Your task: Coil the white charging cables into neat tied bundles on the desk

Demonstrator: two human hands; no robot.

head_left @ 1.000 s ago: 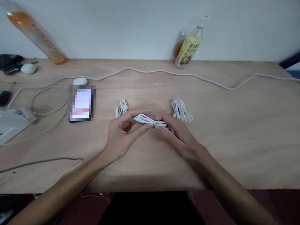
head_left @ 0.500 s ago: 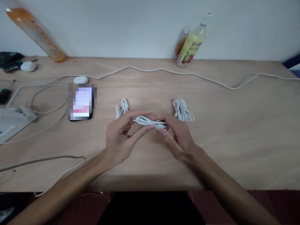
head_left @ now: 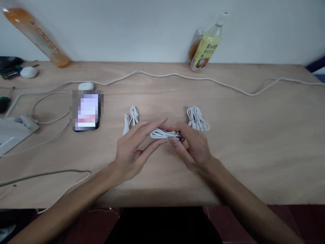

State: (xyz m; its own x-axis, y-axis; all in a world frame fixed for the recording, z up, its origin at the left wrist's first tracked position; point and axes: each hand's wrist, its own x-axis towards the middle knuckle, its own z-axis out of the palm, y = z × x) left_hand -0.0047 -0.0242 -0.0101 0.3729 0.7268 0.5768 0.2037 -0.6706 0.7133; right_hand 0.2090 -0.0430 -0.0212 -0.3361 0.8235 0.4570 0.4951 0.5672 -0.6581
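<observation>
Held white cable bundle: between the two hands, front-centre, seemingly above the worktop (head_left: 254, 145); coil (head_left: 157, 134) already folded into long loops.
Tie: a thin strand seems to cross the bundle near its middle; can't tell whether it's fastened. I'd call the coiling done, the tying uncertain.
Right hand (head_left: 195, 144): thumb and fingers pinched on the bundle's right end, hiding most of it.
Left hand (head_left: 132, 152): fingers wide, arched around the loop end; thumb just beside the bundle, contact unclear.
Right-side white cable coils (head_left: 198, 118): lying on the worktop beyond the right hand, look gathered at the middle; exact count unclear.
Left-side white cable coils (head_left: 134, 115): two small ones side by side, near ends partly behind the left hand.
Long white cable (head_left: 162, 76): runs across behind the coils, apart from both hands.
Phone (head_left: 87, 112): well left of the work, screen pixelated; white case (head_left: 86, 86) just behind it.
Bottles: orange one (head_left: 38, 37) back left, yellow-labelled one (head_left: 207, 47) behind the right-side coils.
In the way: mainly the hands, blocking my view of the connectors.
</observation>
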